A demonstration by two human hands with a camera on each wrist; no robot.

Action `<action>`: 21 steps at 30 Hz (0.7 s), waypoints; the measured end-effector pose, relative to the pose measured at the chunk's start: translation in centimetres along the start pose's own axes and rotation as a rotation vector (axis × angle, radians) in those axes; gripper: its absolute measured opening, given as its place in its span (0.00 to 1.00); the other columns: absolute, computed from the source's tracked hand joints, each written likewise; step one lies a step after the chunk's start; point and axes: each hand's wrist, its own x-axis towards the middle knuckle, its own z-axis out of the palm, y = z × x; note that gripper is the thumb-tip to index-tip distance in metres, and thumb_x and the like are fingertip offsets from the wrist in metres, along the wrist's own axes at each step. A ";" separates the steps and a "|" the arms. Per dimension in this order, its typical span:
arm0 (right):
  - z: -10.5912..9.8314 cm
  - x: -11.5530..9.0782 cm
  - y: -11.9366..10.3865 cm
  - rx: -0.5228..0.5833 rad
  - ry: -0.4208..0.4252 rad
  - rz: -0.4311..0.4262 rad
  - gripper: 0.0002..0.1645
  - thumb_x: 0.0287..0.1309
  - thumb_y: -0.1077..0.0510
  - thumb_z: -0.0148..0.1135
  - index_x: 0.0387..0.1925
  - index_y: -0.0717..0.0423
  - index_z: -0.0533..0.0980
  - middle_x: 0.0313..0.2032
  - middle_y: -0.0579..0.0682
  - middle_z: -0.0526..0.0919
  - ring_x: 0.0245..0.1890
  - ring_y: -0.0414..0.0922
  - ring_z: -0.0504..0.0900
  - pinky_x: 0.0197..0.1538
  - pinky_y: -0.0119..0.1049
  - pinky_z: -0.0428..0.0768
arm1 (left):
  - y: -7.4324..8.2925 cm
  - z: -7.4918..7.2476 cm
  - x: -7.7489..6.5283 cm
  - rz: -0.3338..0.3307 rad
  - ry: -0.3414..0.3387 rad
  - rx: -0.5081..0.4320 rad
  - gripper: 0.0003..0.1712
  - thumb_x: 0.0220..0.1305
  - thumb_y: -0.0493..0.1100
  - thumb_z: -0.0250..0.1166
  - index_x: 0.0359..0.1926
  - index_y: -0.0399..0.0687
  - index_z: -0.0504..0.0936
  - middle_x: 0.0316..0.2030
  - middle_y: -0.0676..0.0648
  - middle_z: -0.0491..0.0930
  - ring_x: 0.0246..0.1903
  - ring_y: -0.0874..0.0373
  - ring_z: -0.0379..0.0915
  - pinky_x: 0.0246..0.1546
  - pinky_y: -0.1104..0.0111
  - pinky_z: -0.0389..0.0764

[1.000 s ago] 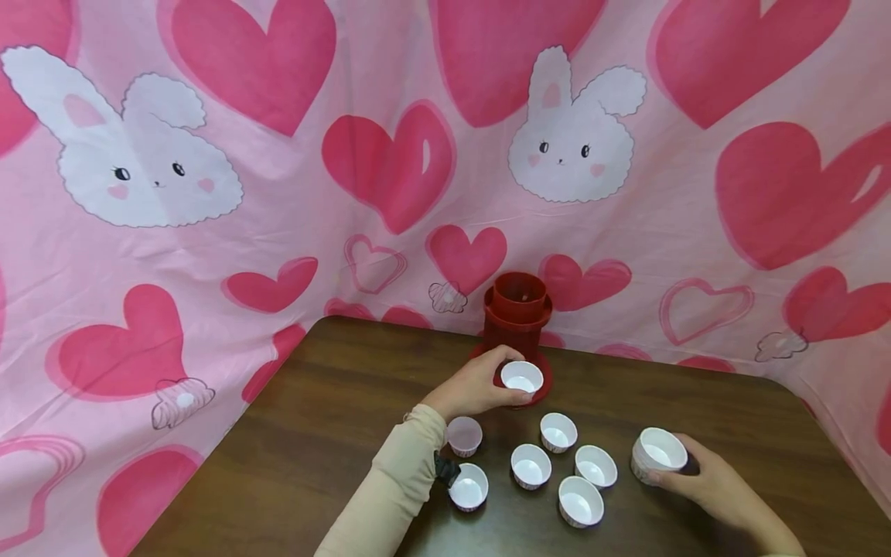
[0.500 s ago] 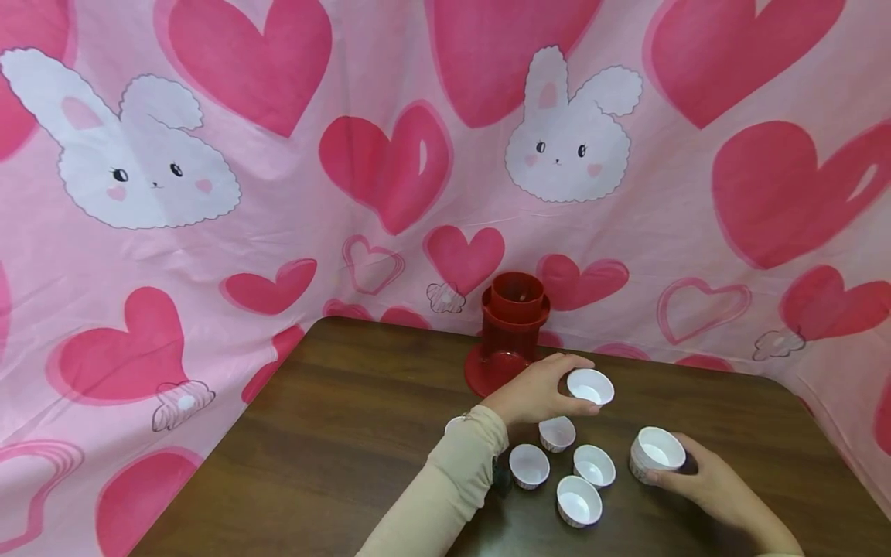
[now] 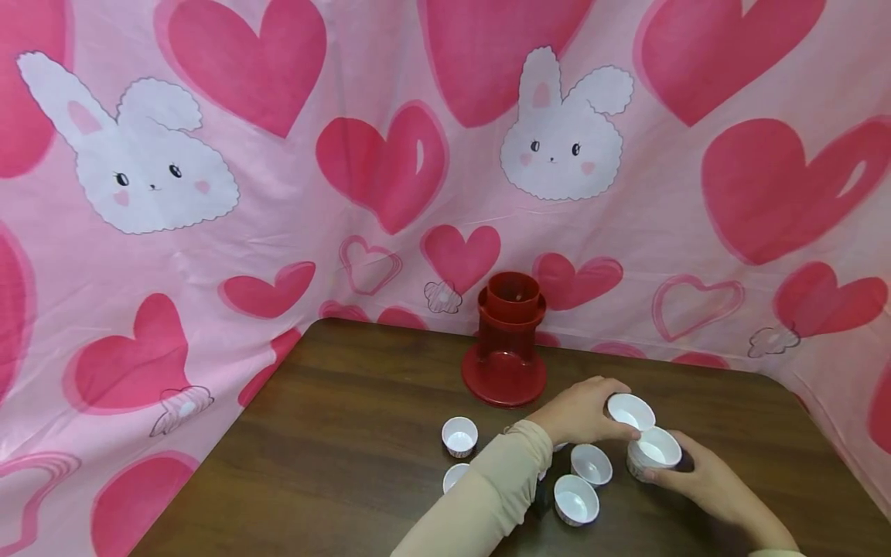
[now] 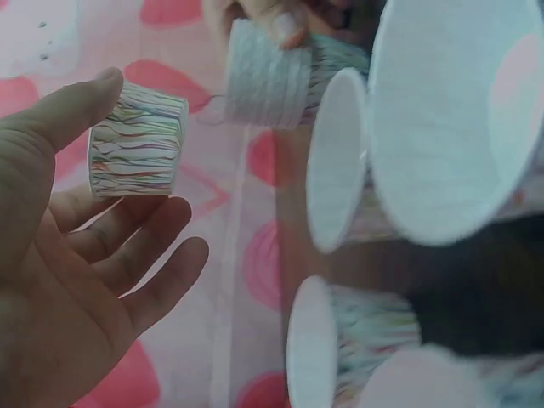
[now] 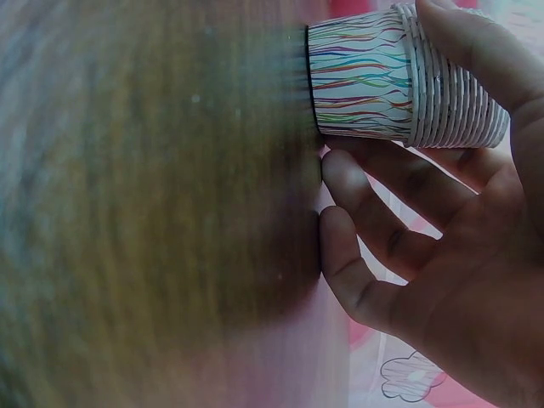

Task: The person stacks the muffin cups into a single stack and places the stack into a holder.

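My left hand [image 3: 588, 410] pinches one white paper baking cup [image 3: 631, 411] by its sides, thumb against fingers. Wavy coloured lines cover that cup's outside in the left wrist view. It hangs just behind and above a stack of nested paper baking cups [image 3: 654, 450], which stands on the table at the right. Around this stack curl the thumb and fingers of my right hand [image 3: 710, 480]. Many stacked rims show in the right wrist view, where the right hand [image 5: 442, 221] has its lower fingertips at the tabletop.
Several single paper cups [image 3: 576, 500] stand on the wooden table [image 3: 334, 433], some partly behind the left forearm. Another cup [image 3: 459, 437] is left of that arm. A red cylindrical holder [image 3: 506, 348] with a round base stands at the back. Behind hangs a pink heart-print cloth [image 3: 390, 170].
My left hand has carried its cup rightward from in front of the red holder to the stack. The right hand keeps its grip on the stack in place.
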 end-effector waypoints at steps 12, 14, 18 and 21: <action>-0.2 0.0 -0.2 -0.009 -0.010 0.013 0.38 0.56 0.53 0.75 0.61 0.68 0.71 0.50 0.60 0.82 0.46 0.48 0.79 0.48 0.49 0.78 | 0.9 2.0 0.9 0.010 -0.032 0.082 0.31 0.61 0.61 0.71 0.63 0.61 0.77 0.52 0.63 0.77 0.50 0.73 0.71 0.46 0.83 0.68; -0.2 0.0 -0.2 -0.008 -0.011 0.013 0.40 0.56 0.53 0.75 0.62 0.70 0.70 0.50 0.62 0.82 0.48 0.54 0.79 0.50 0.58 0.76 | 1.3 2.2 1.1 0.014 -0.036 0.068 0.31 0.61 0.61 0.71 0.63 0.61 0.77 0.52 0.64 0.77 0.50 0.74 0.71 0.46 0.83 0.67; -0.4 -0.1 -0.2 0.015 -0.024 0.013 0.41 0.57 0.54 0.74 0.63 0.74 0.68 0.51 0.66 0.81 0.51 0.62 0.78 0.52 0.67 0.73 | 1.9 2.7 1.4 0.016 -0.042 0.043 0.31 0.60 0.60 0.73 0.62 0.61 0.77 0.50 0.65 0.77 0.47 0.75 0.70 0.42 0.84 0.65; -0.4 -0.2 -0.4 0.008 -0.028 0.020 0.41 0.57 0.52 0.74 0.62 0.73 0.68 0.51 0.66 0.81 0.52 0.62 0.78 0.52 0.66 0.73 | 2.2 3.0 1.6 0.008 -0.048 0.041 0.32 0.59 0.60 0.73 0.62 0.61 0.77 0.47 0.65 0.76 0.44 0.75 0.69 0.39 0.84 0.64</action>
